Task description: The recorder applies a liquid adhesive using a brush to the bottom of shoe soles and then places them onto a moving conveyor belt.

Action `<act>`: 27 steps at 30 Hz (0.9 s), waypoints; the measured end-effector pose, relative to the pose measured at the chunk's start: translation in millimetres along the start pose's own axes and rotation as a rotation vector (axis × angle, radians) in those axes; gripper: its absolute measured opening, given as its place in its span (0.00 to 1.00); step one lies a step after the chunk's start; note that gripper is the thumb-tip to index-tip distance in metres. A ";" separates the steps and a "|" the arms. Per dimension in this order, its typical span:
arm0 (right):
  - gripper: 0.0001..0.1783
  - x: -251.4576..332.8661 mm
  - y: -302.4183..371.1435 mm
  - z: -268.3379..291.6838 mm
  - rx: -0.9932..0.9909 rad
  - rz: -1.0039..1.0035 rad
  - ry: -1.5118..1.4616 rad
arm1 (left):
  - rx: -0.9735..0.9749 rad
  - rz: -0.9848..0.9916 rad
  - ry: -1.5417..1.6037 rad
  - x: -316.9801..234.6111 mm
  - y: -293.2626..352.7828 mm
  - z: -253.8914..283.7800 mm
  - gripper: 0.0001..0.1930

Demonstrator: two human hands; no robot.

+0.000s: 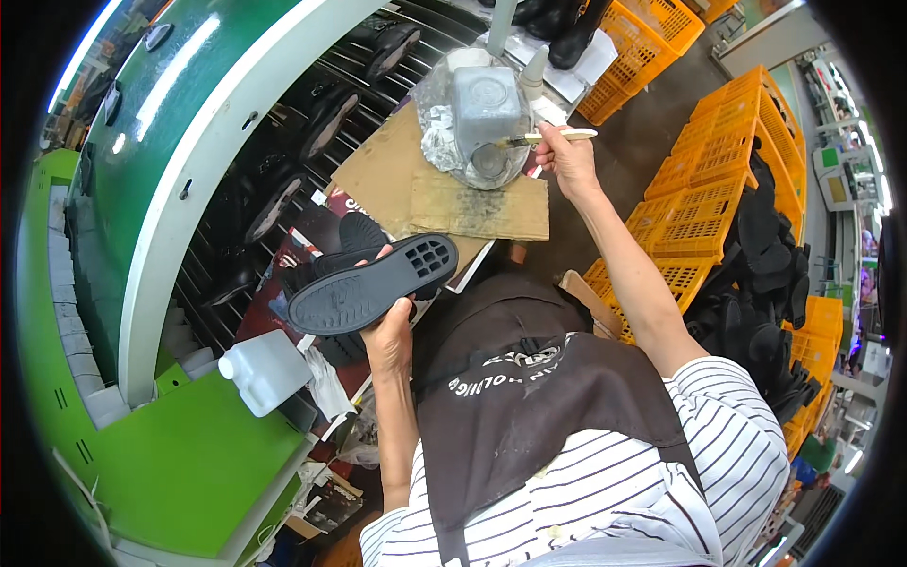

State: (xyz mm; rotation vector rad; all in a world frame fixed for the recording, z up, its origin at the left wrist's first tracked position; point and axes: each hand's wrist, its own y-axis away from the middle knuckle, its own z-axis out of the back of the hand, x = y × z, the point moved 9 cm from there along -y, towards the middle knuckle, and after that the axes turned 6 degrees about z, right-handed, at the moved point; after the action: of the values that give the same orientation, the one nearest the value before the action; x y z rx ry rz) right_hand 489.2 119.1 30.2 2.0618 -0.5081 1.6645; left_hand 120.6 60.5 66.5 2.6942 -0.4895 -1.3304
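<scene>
My left hand (389, 340) is closed around a black shoe sole (345, 300), held tilted with its moulded face up and a grid of square hollows at the heel end. Between the fingers of my right hand (570, 168) is a brush (574, 136) with a pale handle. Its bristle end points left, at the round opening (488, 163) of a cloudy plastic container (484, 102); whether it touches cannot be seen. Plastic film is bunched around that container, which stands on stained cardboard (378, 168). More black soles (361, 231) lie behind and under the held one.
A roller conveyor carrying black shoes (331, 123) runs on the left beside a green machine (217, 463). A white jug (265, 371) lies near its edge. A nozzle bottle (534, 74) stands beyond my right hand. Orange crates (699, 180) with black soles (756, 274) stand on the right.
</scene>
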 end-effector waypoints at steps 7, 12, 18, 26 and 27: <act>0.11 -21.8 16.4 -21.1 0.150 -0.006 0.127 | 0.052 -0.055 -0.054 5.5 -12.0 -4.5 0.34; 0.12 -18.0 29.6 -25.5 0.160 0.054 0.188 | 0.070 -0.032 -0.071 8.5 -13.7 -9.3 0.35; 0.12 -31.4 39.4 -20.0 0.082 -0.010 0.067 | 0.036 0.016 -0.061 13.7 -14.0 -9.3 0.37; 0.14 -24.1 37.1 -15.5 -0.067 -0.029 -0.191 | 0.069 0.036 -0.047 13.6 -20.0 -10.2 0.37; 0.13 -22.7 38.1 -15.5 -0.068 -0.021 -0.207 | 0.068 0.036 -0.049 13.7 -20.5 -9.8 0.37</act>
State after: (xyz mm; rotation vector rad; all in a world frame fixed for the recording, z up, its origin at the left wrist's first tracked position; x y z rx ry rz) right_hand 451.3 96.0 14.8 2.1933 -0.5988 1.4092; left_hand 141.1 74.9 57.5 2.6974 -0.5961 -1.3986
